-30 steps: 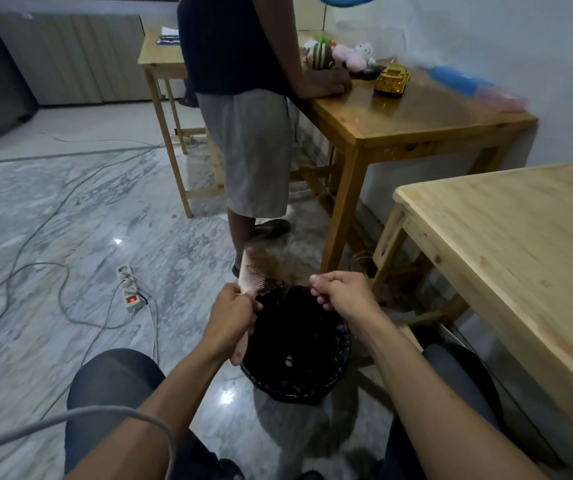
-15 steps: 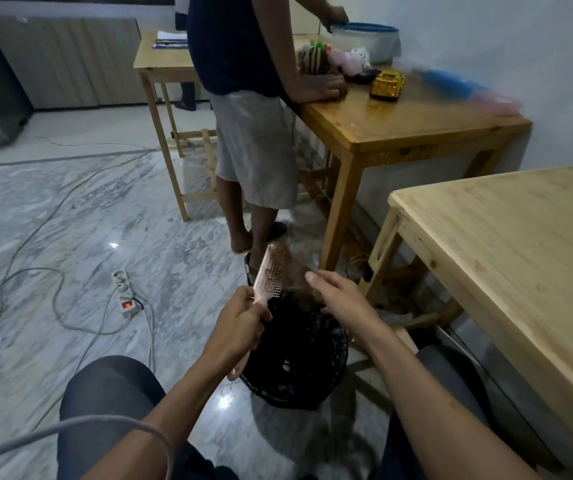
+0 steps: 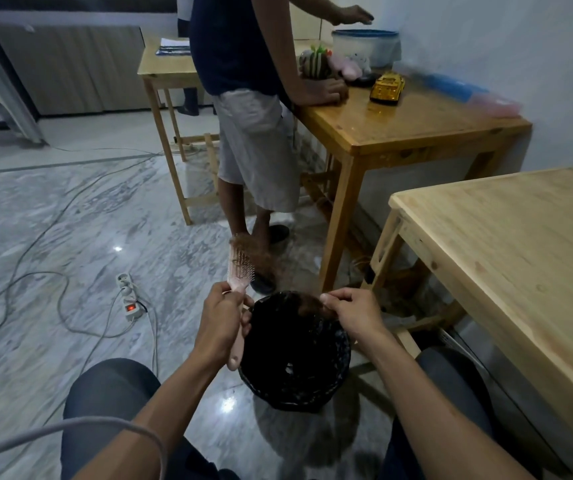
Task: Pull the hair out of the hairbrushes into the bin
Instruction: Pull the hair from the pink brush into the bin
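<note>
My left hand (image 3: 221,323) grips the handle of a pink hairbrush (image 3: 239,271), held upright with its bristles facing right. A tuft of brown hair (image 3: 260,258) still clings to the bristles near the brush's top. My right hand (image 3: 352,311) pinches a clump of brown hair (image 3: 307,303) just over the far rim of the bin. The black bin (image 3: 295,355), lined with a dark bag, stands on the floor between my knees, right below both hands.
A person in grey shorts (image 3: 257,143) stands just beyond the bin, leaning on a wooden table (image 3: 416,126) with toys. A light wooden table (image 3: 520,258) is close on my right. A power strip (image 3: 128,296) and cables lie on the marble floor at left.
My right hand has drawn a clump of hair away from the bristles, down and to the right over the bin. The brush tilted more upright. The standing person's other arm reached over a tub.
</note>
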The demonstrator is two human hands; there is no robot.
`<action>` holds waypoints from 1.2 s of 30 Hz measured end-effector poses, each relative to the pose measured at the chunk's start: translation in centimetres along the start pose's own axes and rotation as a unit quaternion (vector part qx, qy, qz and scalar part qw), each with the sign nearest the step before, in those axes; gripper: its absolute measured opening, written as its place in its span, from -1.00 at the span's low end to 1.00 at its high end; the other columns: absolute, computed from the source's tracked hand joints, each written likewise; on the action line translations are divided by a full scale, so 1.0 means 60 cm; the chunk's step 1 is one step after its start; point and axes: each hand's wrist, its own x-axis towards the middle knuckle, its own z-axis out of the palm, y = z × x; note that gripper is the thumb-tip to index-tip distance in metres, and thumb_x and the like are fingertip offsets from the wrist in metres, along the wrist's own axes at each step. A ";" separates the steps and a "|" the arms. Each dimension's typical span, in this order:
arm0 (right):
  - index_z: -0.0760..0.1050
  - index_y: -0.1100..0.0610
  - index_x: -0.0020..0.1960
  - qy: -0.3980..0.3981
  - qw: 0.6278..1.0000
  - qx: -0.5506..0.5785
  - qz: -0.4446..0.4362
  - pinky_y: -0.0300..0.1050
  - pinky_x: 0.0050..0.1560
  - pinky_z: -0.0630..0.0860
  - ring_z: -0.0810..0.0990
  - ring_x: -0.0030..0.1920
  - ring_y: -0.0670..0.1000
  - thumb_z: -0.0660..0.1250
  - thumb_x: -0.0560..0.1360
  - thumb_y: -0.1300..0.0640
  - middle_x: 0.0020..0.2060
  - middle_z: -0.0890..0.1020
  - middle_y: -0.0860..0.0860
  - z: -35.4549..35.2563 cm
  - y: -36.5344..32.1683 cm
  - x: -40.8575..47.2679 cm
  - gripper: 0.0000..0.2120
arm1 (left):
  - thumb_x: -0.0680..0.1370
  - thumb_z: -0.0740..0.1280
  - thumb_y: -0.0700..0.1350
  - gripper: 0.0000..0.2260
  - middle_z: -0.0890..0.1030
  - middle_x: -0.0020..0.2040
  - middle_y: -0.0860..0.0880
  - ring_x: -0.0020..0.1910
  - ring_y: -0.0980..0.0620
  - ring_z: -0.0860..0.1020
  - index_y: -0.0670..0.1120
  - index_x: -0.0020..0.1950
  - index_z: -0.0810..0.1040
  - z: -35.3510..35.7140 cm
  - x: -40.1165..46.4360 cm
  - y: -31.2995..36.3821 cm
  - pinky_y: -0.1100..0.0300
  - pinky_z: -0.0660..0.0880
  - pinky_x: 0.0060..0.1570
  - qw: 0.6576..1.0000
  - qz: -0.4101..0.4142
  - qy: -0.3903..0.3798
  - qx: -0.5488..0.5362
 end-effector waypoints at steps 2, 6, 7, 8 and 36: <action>0.71 0.01 0.07 -0.017 0.999 -0.037 0.009 0.01 0.24 0.55 0.65 0.17 0.07 0.40 0.59 -0.01 0.06 0.72 0.00 0.002 -0.008 -0.003 -0.84 | 0.67 0.18 -0.18 -0.94 0.53 -0.18 -0.14 -0.45 0.04 0.35 -0.11 0.06 0.43 0.008 -0.013 0.001 0.11 0.27 -0.46 0.999 0.023 -0.023 0.041; 0.60 -0.17 0.31 0.034 0.993 -0.101 -0.053 0.10 0.45 0.19 0.28 0.49 0.14 0.22 0.55 -0.22 0.40 0.50 -0.01 0.009 -0.028 -0.011 -0.60 | 0.67 0.20 -0.16 -0.93 0.58 -0.14 -0.16 -0.42 -0.01 0.39 -0.12 0.10 0.45 0.019 -0.029 0.002 0.08 0.32 -0.44 0.984 0.080 -0.078 0.136; 0.58 -0.18 0.35 0.042 0.992 -0.093 -0.070 0.10 0.47 0.15 0.22 0.53 0.13 0.25 0.55 -0.21 0.44 0.46 -0.03 0.009 -0.037 -0.014 -0.59 | 0.67 0.21 -0.15 -0.93 0.60 -0.14 -0.16 -0.40 -0.02 0.41 -0.11 0.09 0.45 0.021 -0.031 0.002 0.07 0.33 -0.42 0.980 0.090 -0.086 0.157; 0.55 -0.19 0.38 0.029 0.994 -0.067 -0.077 0.09 0.49 0.16 0.21 0.54 0.10 0.29 0.54 -0.20 0.45 0.45 -0.05 0.008 -0.044 -0.016 -0.57 | 0.66 0.21 -0.14 -0.94 0.62 -0.14 -0.16 -0.38 -0.01 0.44 -0.08 0.08 0.47 0.022 -0.032 0.001 0.06 0.35 -0.40 0.975 0.100 -0.093 0.176; 0.50 -0.10 0.45 -0.063 0.994 -0.072 -0.059 0.11 0.44 0.43 0.49 0.41 0.05 0.33 0.42 -0.33 0.40 0.51 -0.02 0.000 -0.044 -0.010 -0.35 | 0.60 0.23 -0.08 -0.96 0.61 -0.14 -0.15 -0.36 -0.12 0.50 0.01 -0.04 0.44 0.019 -0.009 0.023 -0.10 0.43 -0.35 0.958 0.140 -0.042 0.246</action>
